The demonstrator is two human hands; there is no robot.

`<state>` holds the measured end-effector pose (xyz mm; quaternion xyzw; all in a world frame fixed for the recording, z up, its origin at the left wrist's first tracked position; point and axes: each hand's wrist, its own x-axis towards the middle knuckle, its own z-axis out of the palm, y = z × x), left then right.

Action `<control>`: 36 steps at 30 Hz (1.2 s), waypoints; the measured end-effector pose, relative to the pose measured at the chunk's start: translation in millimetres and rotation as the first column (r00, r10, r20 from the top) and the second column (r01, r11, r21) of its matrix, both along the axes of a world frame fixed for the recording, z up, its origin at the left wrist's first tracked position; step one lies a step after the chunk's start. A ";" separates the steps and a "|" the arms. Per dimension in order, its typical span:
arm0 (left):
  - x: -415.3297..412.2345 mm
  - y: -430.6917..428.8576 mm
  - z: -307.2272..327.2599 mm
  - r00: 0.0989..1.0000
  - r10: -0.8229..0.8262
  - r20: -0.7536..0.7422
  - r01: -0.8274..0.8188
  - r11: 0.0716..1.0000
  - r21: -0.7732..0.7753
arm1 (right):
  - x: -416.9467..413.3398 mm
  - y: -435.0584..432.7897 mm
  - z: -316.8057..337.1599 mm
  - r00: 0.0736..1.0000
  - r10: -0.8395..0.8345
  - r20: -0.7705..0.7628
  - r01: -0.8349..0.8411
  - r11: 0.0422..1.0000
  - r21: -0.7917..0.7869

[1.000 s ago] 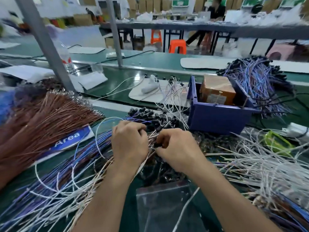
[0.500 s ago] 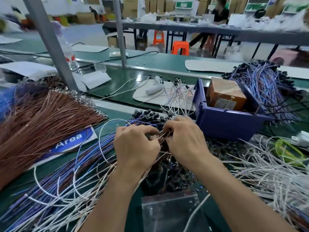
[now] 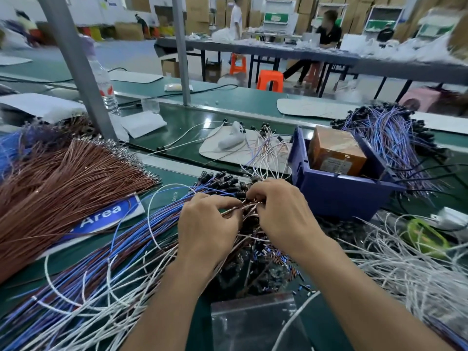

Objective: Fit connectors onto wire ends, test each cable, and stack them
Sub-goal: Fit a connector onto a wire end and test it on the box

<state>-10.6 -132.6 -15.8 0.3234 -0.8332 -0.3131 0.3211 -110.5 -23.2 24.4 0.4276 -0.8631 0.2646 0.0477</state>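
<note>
Above the bench (image 3: 228,112), left hand (image 3: 207,229) and right hand (image 3: 283,211) curl, pinching wires (image 3: 244,206).

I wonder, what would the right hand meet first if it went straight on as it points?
Probably the black connectors lying just beyond the right hand, which pinches brown wires with the left hand; depth is unclear.
</note>
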 end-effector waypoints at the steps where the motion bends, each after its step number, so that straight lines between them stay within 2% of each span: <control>1: 0.4 0.9 1.0 0.999 -0.021 -0.028 0.021 1.000 -0.003 | 1.1 3.2 3.4 1.000 -0.006 0.012 0.007 0.999 -0.040; 4: 1.6 4.7 6.1 0.981 -0.112 -0.155 0.121 0.991 0.050 | 1.9 17.3 17.3 0.993 -0.060 0.106 0.081 0.976 -0.200; 6: 3.0 11.9 11.1 0.952 -0.169 -0.254 0.191 0.979 0.067 | 1.7 32.0 22.8 0.930 0.003 0.368 0.166 0.889 -0.426; 7: 3.6 17.6 13.6 0.935 -0.201 -0.291 0.224 0.973 0.051 | 4.9 40.0 25.0 0.817 0.157 0.555 0.226 0.798 -0.559; 8: 4.4 24.8 15.4 0.918 -0.238 -0.317 0.258 0.966 0.021 | 8.5 45.7 23.8 0.661 0.317 0.680 0.303 0.716 -0.629; 9: 4.6 32.7 16.5 0.902 -0.279 -0.330 0.290 0.957 -0.016 | 14.1 48.8 20.9 0.538 0.422 0.730 0.363 0.665 -0.653; 10: 4.4 40.3 16.2 0.889 -0.318 -0.330 0.319 0.946 -0.051 | 19.6 51.1 15.9 0.509 0.430 0.746 0.372 0.672 -0.641; 11: 3.7 46.8 15.3 0.880 -0.349 -0.321 0.341 0.936 -0.082 | 24.7 51.9 10.8 0.518 0.402 0.755 0.376 0.686 -0.623; 15: 2.3 56.3 10.9 0.874 -0.407 -0.264 0.389 0.913 -0.121 | 26.7 68.4 -2.9 0.693 0.197 0.694 0.433 0.656 -0.618; 17: 3.7 55.1 7.8 0.872 -0.414 -0.262 0.401 0.910 -0.102 | 18.7 89.6 -4.6 0.722 0.109 0.684 0.499 0.603 -0.622; 20: 4.4 55.6 3.4 0.879 -0.398 -0.262 0.381 0.917 -0.116 | 5.1 120.9 -3.9 0.601 0.145 0.786 0.676 0.434 -0.596; 23: 2.5 60.6 0.1 0.884 -0.411 -0.223 0.380 0.909 -0.168 | -3.7 141.6 -1.3 0.422 0.409 0.809 0.767 0.315 -0.559; 26: 0.7 64.7 -1.6 0.893 -0.415 -0.176 0.377 0.901 -0.214 | -4.4 148.6 -1.3 0.288 0.564 0.774 0.796 0.309 -0.520; 28: 0.1 66.0 -1.6 0.891 -0.427 -0.152 0.387 0.892 -0.235 | -3.1 149.8 -2.9 0.249 0.581 0.774 0.787 0.344 -0.512; 30: -0.3 66.2 -0.8 0.887 -0.438 -0.144 0.392 0.882 -0.262 | -3.3 151.9 -3.4 0.287 0.549 0.785 0.749 0.382 -0.541; 32: 0.2 65.3 -0.4 0.891 -0.429 -0.146 0.379 0.883 -0.277 | -3.7 154.9 -4.6 0.367 0.480 0.797 0.692 0.432 -0.579; 34: 1.7 66.1 -0.6 0.890 -0.430 -0.150 0.376 0.880 -0.291 | -2.9 156.7 -7.0 0.443 0.403 0.801 0.628 0.498 -0.597; 36: 3.1 68.1 -0.9 0.871 -0.465 -0.159 0.399 0.858 -0.323 | -0.3 154.9 -11.0 0.480 0.326 0.815 0.585 0.573 -0.574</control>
